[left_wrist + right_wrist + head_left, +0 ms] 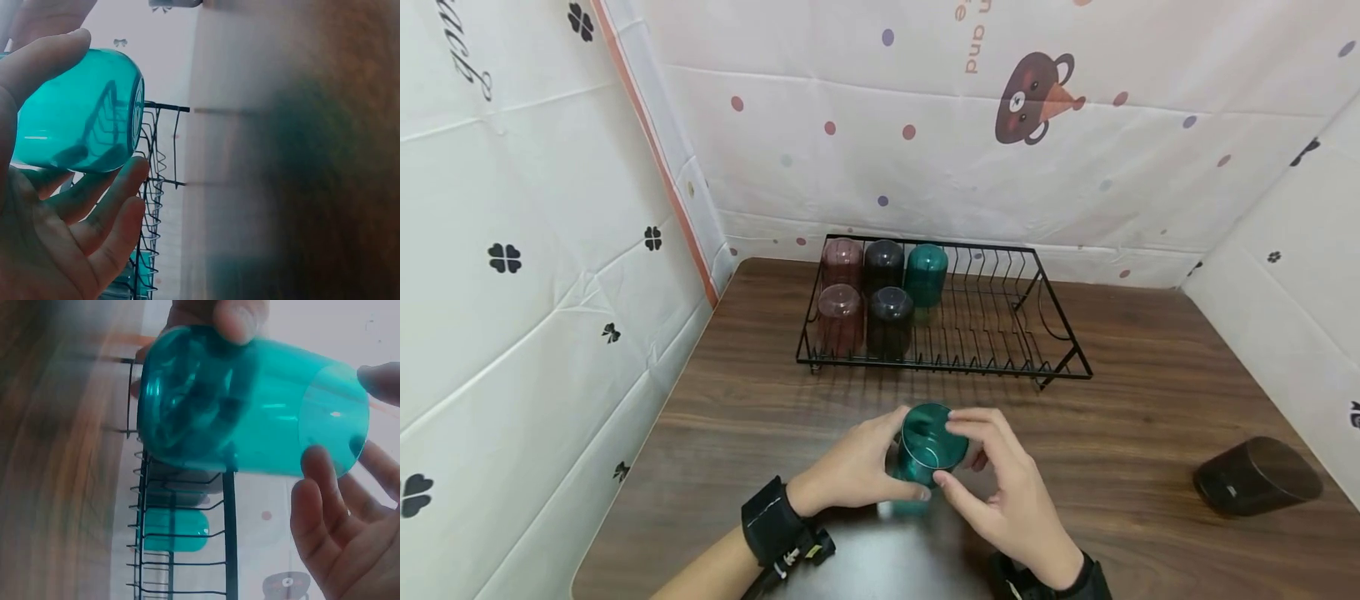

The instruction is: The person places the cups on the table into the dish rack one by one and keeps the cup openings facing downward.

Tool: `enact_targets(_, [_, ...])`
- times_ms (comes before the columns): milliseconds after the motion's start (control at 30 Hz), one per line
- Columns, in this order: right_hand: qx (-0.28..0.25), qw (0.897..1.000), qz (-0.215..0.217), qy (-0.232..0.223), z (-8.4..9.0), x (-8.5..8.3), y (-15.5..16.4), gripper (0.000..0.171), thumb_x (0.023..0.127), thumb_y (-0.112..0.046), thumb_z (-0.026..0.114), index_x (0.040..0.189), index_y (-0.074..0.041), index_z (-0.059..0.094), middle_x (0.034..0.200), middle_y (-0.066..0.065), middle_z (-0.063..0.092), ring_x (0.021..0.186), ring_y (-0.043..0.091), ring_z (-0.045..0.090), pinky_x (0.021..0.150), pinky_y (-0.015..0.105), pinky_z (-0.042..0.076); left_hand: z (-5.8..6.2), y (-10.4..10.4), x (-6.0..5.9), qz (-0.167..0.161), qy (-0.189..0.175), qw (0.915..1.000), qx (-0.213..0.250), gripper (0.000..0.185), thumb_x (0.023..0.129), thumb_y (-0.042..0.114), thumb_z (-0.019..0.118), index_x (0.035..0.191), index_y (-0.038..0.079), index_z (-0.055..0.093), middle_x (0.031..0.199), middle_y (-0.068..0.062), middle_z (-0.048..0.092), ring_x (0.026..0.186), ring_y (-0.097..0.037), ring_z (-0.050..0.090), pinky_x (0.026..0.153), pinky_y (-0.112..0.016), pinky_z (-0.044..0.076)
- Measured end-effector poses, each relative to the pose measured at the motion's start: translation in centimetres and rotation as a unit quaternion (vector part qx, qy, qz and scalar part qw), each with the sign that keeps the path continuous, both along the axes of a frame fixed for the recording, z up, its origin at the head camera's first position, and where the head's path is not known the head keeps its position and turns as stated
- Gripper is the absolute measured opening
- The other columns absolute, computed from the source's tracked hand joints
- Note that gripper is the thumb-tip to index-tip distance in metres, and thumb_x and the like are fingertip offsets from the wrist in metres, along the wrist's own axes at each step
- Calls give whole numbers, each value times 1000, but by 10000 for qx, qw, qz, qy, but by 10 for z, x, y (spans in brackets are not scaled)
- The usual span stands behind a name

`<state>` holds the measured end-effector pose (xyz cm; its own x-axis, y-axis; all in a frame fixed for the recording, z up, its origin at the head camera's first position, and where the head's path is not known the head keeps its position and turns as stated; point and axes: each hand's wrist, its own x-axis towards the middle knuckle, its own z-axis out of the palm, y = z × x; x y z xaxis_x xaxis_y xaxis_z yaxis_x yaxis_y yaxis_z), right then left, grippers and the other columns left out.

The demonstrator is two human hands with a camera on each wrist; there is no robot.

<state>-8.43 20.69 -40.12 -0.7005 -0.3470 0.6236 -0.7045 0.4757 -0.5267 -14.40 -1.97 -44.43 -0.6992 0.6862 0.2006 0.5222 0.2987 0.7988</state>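
A translucent teal cup (pixel 928 446) is held off the wooden table (pixel 1150 400) near its front edge, between both hands. My left hand (pixel 887 454) grips it from the left, thumb under and fingers (pixel 119 187) curled round its side. From the right, my right hand (pixel 977 454) pinches it, thumb on the near side and fingers (pixel 319 481) over the top. In the wrist views the teal cup (pixel 75 119) (pixel 250 419) lies tilted, its closed end towards the rack.
A black wire dish rack (pixel 1000 367) stands at the back of the table. Upside down in its left part are two pink cups (pixel 839 308), two dark cups (pixel 891 312) and a teal cup (pixel 927 271). A dark cup (pixel 1255 477) lies on its side at the right.
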Motion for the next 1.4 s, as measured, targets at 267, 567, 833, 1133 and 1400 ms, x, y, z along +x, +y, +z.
enact_targets(267, [540,9964,-353,-554,1,-6,5,81,80,-30,88,149,-14,47,141,4,52,92,8,54,75,21,49,2,0,-1,2,31,10000,56,77,84,47,82,147,30,41,133,10,61,119,-4,62,96,-28,54])
enact_targets(567, [650,9928,-401,-927,-7,-9,6,88,80,-28,89,154,-21,41,138,0,58,105,9,57,81,30,52,2,-1,0,-8,153,9998,106,76,84,48,81,147,31,41,132,11,60,117,-3,62,95,-27,55])
enact_targets(833, [401,9929,-297,-1076,-12,-11,11,96,81,-18,87,159,-20,32,147,3,52,118,15,60,92,34,54,3,-3,0,102,-44,9998,183,76,86,51,79,149,35,39,139,10,55,118,-9,60,95,-31,54])
enact_targets(1133, [331,9919,-283,-1194,-12,-13,13,95,79,-16,87,158,-21,34,148,2,53,126,17,58,99,40,53,4,-7,-1,163,62,9996,211,74,86,49,79,148,34,41,139,7,52,119,-12,58,93,-30,55])
enact_targets(1400, [180,9919,-305,-1223,-12,-14,16,94,78,-13,86,156,-22,36,148,0,52,125,18,58,100,32,50,4,-10,-4,165,-39,9995,261,71,86,49,77,146,40,41,133,11,49,115,-9,57,94,-31,54])
